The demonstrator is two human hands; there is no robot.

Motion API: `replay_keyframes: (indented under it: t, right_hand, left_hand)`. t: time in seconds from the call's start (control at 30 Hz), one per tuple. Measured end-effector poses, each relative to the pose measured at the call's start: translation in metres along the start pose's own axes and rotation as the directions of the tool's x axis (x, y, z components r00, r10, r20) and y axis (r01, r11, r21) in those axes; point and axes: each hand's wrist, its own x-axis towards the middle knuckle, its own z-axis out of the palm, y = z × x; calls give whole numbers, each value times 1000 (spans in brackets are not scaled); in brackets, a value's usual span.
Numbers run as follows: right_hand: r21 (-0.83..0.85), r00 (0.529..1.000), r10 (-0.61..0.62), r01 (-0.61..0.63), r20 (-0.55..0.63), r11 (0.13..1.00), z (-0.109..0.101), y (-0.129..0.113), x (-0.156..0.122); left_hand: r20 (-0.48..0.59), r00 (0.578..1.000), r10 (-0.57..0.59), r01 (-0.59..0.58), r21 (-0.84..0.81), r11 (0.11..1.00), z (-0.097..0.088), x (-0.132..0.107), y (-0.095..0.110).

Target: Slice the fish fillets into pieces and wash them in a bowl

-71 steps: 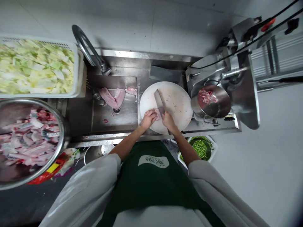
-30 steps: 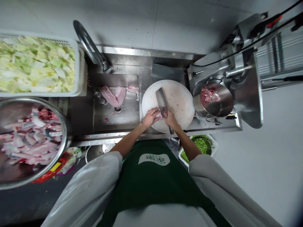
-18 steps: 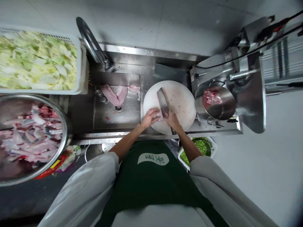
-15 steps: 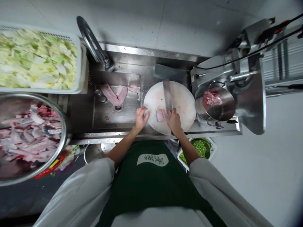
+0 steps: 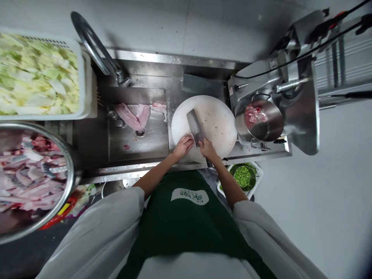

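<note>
Head view: the left hand [image 5: 183, 146] has its fingers curled over a pale piece of fish [image 5: 190, 136], holding it down near the left edge of a round white cutting board [image 5: 221, 120]; the hand hides most of the piece. The right hand [image 5: 207, 148] grips a cleaver [image 5: 194, 124] where blade meets handle, the blade pointing to the board's far-left edge, the handle end reaching its near edge. Dark specks dot the board's surface.

The board stands on a steel worktop [image 5: 176, 83] (wet-looking, with streaky reflections), a grey slab [image 5: 200, 84] lying behind it. Just beside the board's right edge, a steel pot [image 5: 273, 124] with reddish meat [image 5: 254, 114] stands before a metal machine [image 5: 303, 108] at the worktop's right end. Left of the board, a sunken basin [image 5: 145, 149] holds fish fillets [image 5: 130, 117] near its drain, and a faucet [image 5: 112, 66] arches at the far-left corner. Beyond the basin sit a white crate [image 5: 83, 93] of cut cabbage [image 5: 43, 77] and, nearer, a large bowl [image 5: 69, 166] of fish strips [image 5: 31, 176].

Below the near edge, right, is a basket [image 5: 257, 184] with chopped greens [image 5: 242, 176]. A pale wall [image 5: 162, 27] backs everything.
</note>
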Motion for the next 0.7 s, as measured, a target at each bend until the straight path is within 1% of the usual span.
replay_keyframes:
  t: [0.07, 0.13, 0.2, 0.23, 0.27, 0.33, 0.4, 0.43, 0.5, 0.57, 0.7]
  right_hand:
    - [18, 1000, -18, 19, -15, 1000, -3, 1, -2]
    - [21, 998, -8, 10, -56, 1000, -9, -2, -8]
    - [15, 992, 46, -45, -119, 999, -18, -8, -17]
    - [10, 986, 80, -80, -144, 997, -22, -11, -22]
    - [0, 982, 109, -110, -157, 994, -26, -14, -27]
    - [-34, 981, 130, -137, -147, 990, -31, -21, -37]
    - [-73, 986, 124, -133, -108, 989, -30, -27, -46]
    - [-88, 989, 123, -130, -85, 988, -28, -30, -50]
    - [-106, 992, 120, -124, -41, 987, -23, -34, -56]
    - [-119, 993, 119, -118, -1, 986, -19, -38, -60]
    - [-138, 991, 131, -125, 35, 983, -19, -42, -61]
  left_hand:
    - [-2, 1000, 3, -3, -8, 1000, -4, -1, 0]
    - [-26, 1000, -13, 12, -23, 1000, -9, -3, 1]
    - [-108, 991, -75, 73, -29, 997, -16, -9, 3]
    - [-177, 976, -124, 121, -25, 992, -21, -13, 3]
    - [-260, 949, -177, 179, -17, 984, -26, -18, 2]
    - [-421, 868, -262, 288, -4, 958, -38, -30, 0]
    - [-527, 796, -296, 344, -8, 939, -49, -41, -3]
    - [-560, 772, -299, 351, -16, 936, -53, -45, -4]
    - [-602, 741, -296, 342, -40, 939, -57, -51, -5]
    - [-623, 716, -315, 354, -66, 933, -58, -54, -4]
    - [-636, 667, -388, 435, -91, 896, -54, -56, 2]
